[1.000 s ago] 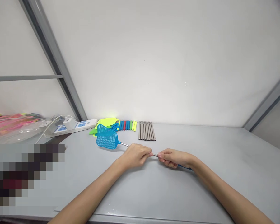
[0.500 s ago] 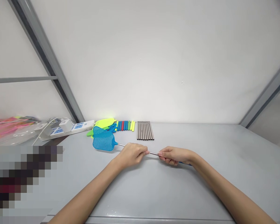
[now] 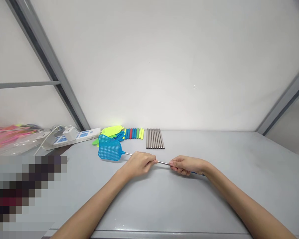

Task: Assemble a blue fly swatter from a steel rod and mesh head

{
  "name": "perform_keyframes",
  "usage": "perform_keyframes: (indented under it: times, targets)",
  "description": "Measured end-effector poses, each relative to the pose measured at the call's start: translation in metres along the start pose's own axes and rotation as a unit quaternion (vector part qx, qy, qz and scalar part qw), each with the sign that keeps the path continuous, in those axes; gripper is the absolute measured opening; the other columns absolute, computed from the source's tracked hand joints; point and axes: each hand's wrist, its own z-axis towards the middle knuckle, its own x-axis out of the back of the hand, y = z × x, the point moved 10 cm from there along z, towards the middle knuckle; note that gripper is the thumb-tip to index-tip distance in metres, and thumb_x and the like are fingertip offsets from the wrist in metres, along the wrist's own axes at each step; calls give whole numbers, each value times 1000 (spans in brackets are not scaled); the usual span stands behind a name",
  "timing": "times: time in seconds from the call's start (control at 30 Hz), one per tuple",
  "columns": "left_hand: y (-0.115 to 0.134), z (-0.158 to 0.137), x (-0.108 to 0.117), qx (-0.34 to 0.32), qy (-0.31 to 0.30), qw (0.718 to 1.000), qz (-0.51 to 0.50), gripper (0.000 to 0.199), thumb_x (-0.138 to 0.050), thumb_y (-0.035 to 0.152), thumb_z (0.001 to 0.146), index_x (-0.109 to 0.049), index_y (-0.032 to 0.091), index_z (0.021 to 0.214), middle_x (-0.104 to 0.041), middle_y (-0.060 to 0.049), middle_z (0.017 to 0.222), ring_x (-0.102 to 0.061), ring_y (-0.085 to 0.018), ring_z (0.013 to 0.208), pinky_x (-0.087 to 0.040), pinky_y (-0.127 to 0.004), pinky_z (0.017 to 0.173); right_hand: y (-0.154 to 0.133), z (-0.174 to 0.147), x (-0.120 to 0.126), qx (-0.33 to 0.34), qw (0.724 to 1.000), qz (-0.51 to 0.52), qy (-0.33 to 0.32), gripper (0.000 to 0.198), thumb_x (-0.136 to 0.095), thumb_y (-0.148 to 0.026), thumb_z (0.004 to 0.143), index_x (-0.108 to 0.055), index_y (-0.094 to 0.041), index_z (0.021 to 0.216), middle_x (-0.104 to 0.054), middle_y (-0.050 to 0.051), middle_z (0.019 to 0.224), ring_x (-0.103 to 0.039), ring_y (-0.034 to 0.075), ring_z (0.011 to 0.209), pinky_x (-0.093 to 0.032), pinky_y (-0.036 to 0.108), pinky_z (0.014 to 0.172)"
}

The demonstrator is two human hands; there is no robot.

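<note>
Both hands grip one fly swatter [image 3: 109, 149] with a blue perforated head and a thin metal rod, held slantwise above the table. My left hand [image 3: 141, 164] is closed round the rod near the head. Further right, my right hand [image 3: 185, 165] pinches the rod toward its other end, where a bit of blue handle shows past the palm. A short stretch of bare rod is visible between the hands. Behind the swatter lie several metal tubes [image 3: 154, 138] side by side, and left of them a row of coloured handles [image 3: 133, 133] in blue, red, green and yellow.
A pile of yellow, green and blue swatter heads [image 3: 112, 131] lies at the back left. Beside it is a white power strip [image 3: 87, 134] with plugs and a cable. Plastic bags with pink items [image 3: 10, 137] are at far left. A white wall rises behind the grey table [image 3: 179, 209].
My left hand and the swatter head have shifted very slightly to the left, and a little more rod shows between my hands. My right hand is nearly still.
</note>
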Motion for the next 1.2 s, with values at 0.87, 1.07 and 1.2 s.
perform_keyframes:
  times: [0.87,1.07,1.2]
  targets:
    - [-11,-8,16,29,76,997,13,31,-30,35,85,-52,18,72,-55,0,63,-47,-10,58,-28,-22,53,6,-11,19,7,1000,7,8,33,-46,-44,76,-55,-13,80,-39,-4,56,-30,3,43,-24,18,40]
    - [-7,-6,13,22,65,997,-44,26,-30,31,85,-55,22,88,-58,0,72,-50,-10,66,-32,-21,58,5,-12,23,4,999,-31,29,36,-45,-46,75,-56,-13,81,-41,-3,56,-31,4,43,-26,19,41]
    - [2,-4,8,12,50,997,-50,28,-28,30,86,-54,23,93,-57,0,74,-51,-11,69,-33,-22,61,7,-9,25,2,998,-53,44,36,-46,-46,75,-57,-13,81,-42,-3,57,-32,4,43,-26,19,41]
